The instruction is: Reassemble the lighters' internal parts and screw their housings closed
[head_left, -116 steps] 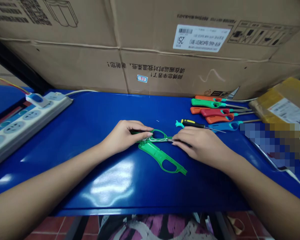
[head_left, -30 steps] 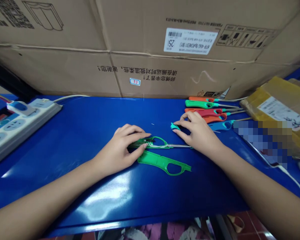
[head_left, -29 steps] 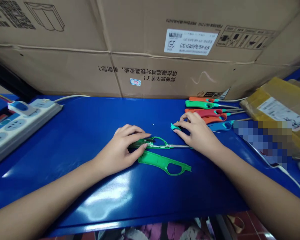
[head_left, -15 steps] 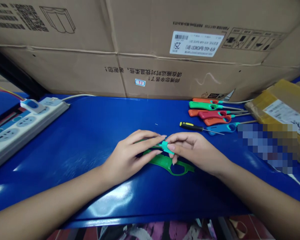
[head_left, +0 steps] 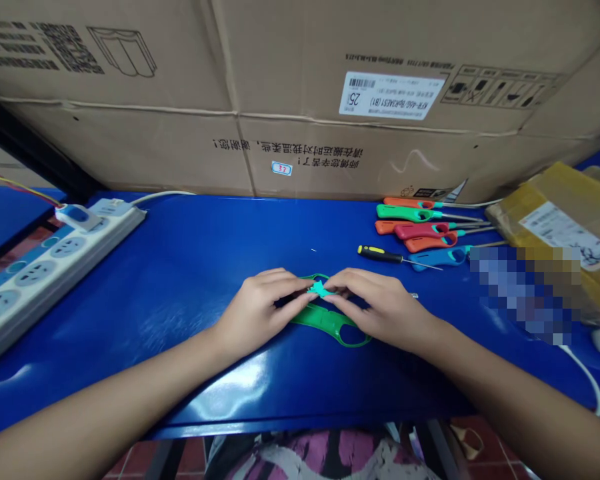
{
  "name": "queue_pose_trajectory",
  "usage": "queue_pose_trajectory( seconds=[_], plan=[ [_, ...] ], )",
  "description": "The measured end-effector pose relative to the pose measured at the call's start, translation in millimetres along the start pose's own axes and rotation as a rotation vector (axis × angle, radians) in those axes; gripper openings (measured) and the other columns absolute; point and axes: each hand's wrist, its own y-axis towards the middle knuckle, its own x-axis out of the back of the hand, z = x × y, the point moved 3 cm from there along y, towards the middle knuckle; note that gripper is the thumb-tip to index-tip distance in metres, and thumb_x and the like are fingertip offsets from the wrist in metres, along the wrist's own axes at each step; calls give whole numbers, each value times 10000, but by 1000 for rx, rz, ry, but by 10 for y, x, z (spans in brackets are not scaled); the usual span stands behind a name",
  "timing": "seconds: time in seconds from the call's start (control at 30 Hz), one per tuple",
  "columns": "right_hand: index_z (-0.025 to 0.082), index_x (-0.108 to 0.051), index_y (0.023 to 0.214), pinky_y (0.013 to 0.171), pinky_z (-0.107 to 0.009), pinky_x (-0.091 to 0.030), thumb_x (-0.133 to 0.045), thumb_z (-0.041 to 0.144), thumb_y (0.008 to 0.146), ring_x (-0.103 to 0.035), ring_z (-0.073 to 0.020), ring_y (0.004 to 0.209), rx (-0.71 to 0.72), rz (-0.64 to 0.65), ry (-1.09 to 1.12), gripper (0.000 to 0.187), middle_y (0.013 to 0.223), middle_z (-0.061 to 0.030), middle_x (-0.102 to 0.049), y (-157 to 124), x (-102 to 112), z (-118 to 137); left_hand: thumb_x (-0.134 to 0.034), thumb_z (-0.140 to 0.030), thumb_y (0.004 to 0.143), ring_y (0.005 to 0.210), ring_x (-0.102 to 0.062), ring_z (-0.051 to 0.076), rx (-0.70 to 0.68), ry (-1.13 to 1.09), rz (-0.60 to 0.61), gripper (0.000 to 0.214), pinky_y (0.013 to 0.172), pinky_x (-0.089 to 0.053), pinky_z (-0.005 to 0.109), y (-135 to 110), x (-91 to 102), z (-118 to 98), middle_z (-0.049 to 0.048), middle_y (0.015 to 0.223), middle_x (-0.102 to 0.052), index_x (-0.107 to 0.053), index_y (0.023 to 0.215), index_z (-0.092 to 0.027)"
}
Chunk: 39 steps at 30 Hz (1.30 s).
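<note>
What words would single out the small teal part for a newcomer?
On the blue table before the cardboard boxes, the left hand and right hand meet. The teal part sits between their fingertips, over a green lighter shell: tiny and star-like, not long.

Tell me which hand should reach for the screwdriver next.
Right, probably. The right hand sits nearer the screwdriver, which lies just beyond its knuckles. The left hand is on the far side of the green shell and would have to cross over.
</note>
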Motion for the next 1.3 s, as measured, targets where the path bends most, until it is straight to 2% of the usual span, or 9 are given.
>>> queue_pose_trajectory(
  seconds=[0.1,0.2,0.3,0.43,0.63,0.8,0.93,1.03,1.3],
  plan=[
    [160,-642,1029,744,-303,-540,-565,274,1001,-692,-183,837,21,86,-199,140,932,-57,-711,62,73,36,-708,-220,916,735,-662,148,59,18,-25,127,709,-502,290,13,12,17,41,842,-757,-750,995,-130],
    [161,-646,1076,699,-313,-529,-564,287,999,-691,-197,832,21,131,-305,169,932,-51,-703,120,116,74,-702,-233,921,761,-658,157,124,11,-35,102,735,-482,310,20,27,21,30,851,-764,-758,970,-163],
    [151,-668,1085,709,-319,-526,-517,267,1018,-688,-202,844,70,106,-353,202,931,-60,-705,145,110,99,-679,-241,936,788,-654,165,184,-44,-35,105,764,-487,320,17,32,28,32,867,-769,-761,964,-181],
    [154,-689,1080,782,-302,-539,-554,277,1002,-694,-191,918,43,40,-278,198,1005,-71,-733,132,61,42,-683,-270,932,783,-651,170,219,-100,-61,120,752,-507,317,14,23,52,37,855,-768,-765,961,-188],
    [161,-713,1107,787,-306,-544,-533,297,1015,-699,-191,919,78,-1,-310,245,1026,-83,-759,71,10,-32,-680,-313,936,850,-641,200,192,5,-17,155,789,-494,354,17,9,110,53,882,-770,-762,999,-197],
    [175,-736,960,761,-312,-524,-538,260,1005,-671,-187,859,45,38,-229,221,929,-73,-758,48,1,-86,-684,-326,937,927,-621,209,134,108,56,187,864,-441,383,27,9,119,40,930,-763,-748,1070,-212],
    [175,-730,895,757,-318,-510,-570,248,981,-649,-182,837,11,8,-184,195,884,-63,-740,44,48,-155,-694,-361,916,1039,-597,241,150,160,120,311,910,-446,413,32,22,148,72,1096,-710,-705,1194,-222],
    [173,-731,909,757,-317,-502,-563,223,974,-637,-182,845,-8,31,-204,187,889,-63,-733,42,78,-203,-659,-321,930,1077,-590,247,117,147,163,356,943,-473,427,32,40,188,97,1151,-677,-665,1263,-195],
    [175,-726,923,723,-300,-449,-548,211,980,-580,-178,831,-1,154,-279,190,879,-51,-693,33,37,-213,-591,-228,978,1019,-636,207,70,16,224,265,930,-541,396,40,13,230,97,1110,-709,-695,1217,-178]
  ],
)
